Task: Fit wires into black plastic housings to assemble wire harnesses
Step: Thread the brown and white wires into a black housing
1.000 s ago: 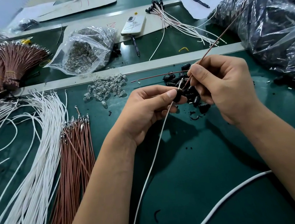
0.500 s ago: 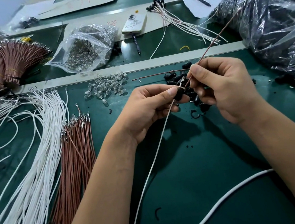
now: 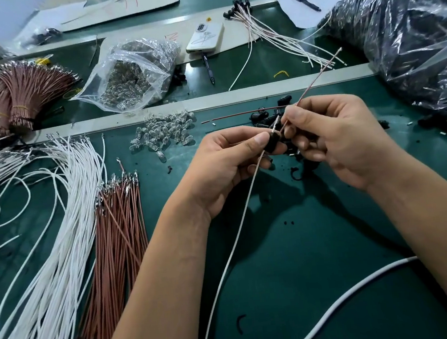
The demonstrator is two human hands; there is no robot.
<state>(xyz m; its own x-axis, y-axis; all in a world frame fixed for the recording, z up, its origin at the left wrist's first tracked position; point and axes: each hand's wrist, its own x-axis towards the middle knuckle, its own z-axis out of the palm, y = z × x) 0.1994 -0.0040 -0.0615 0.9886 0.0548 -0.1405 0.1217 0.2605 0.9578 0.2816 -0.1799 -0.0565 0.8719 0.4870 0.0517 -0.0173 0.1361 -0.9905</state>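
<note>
My left hand (image 3: pixel 233 165) pinches a small black plastic housing (image 3: pixel 273 142) between thumb and forefinger. A white wire (image 3: pixel 227 261) runs from that housing down toward me. My right hand (image 3: pixel 336 139) pinches a thin brown wire (image 3: pixel 315 80) whose near end points down at the housing, its far end slanting up and right. Behind the hands lies a loose pile of black housings (image 3: pixel 266 117), partly hidden by my fingers.
White wires (image 3: pixel 50 245) and brown wires (image 3: pixel 118 237) lie in bundles on the left of the green mat (image 3: pixel 322 241). Small clear bulbs (image 3: pixel 165 134) are scattered ahead. A clear bag (image 3: pixel 133 71), a phone (image 3: pixel 205 36), finished harnesses (image 3: pixel 271 33) and a large dark bag (image 3: pixel 410 36) sit farther back.
The right hand has shifted a little with the brown wire, bringing its near end closer to the housing. The left hand has stayed almost still.
</note>
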